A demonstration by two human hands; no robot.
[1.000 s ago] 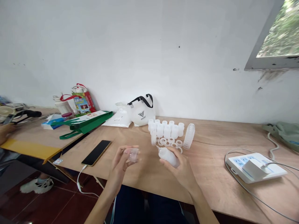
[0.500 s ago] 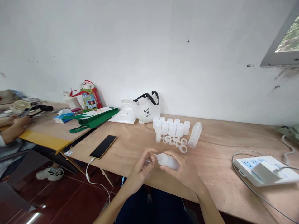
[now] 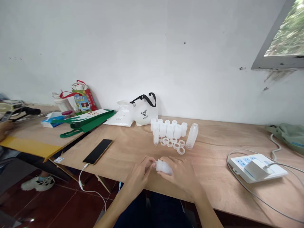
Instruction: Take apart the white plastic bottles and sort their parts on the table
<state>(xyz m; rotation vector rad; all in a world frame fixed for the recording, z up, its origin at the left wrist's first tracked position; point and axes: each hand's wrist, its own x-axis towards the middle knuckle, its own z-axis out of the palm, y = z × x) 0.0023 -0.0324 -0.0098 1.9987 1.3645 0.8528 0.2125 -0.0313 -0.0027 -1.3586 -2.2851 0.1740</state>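
Observation:
My right hand [image 3: 181, 174] wraps round a small frosted white bottle [image 3: 164, 167], which lies tilted on its side with its mouth end toward the left. At that end my left hand [image 3: 140, 174] has its fingertips pinched together, touching or very close to the bottle's end. What the left fingers hold is hidden. Beyond the hands stand several frosted bottles [image 3: 170, 130] in rows. In front of them lie several translucent rings [image 3: 180, 150] and a short upright stack of small clear pieces [image 3: 156, 138]. To their right leans a stack of clear domed caps [image 3: 192, 136].
A phone [image 3: 98, 152] with a charging cable lies left. A white power strip [image 3: 257, 167] with cords is right. At the back are a white bag [image 3: 145, 113], a plastic packet [image 3: 121, 116] and a green bag [image 3: 89, 122]. Another person's hand [image 3: 3, 128] shows far left.
The view has swung slightly right. My left fingers have closed in on the bottle's mouth end, and the clear pointed tip seen there before is out of sight. My right hand still grips the bottle.

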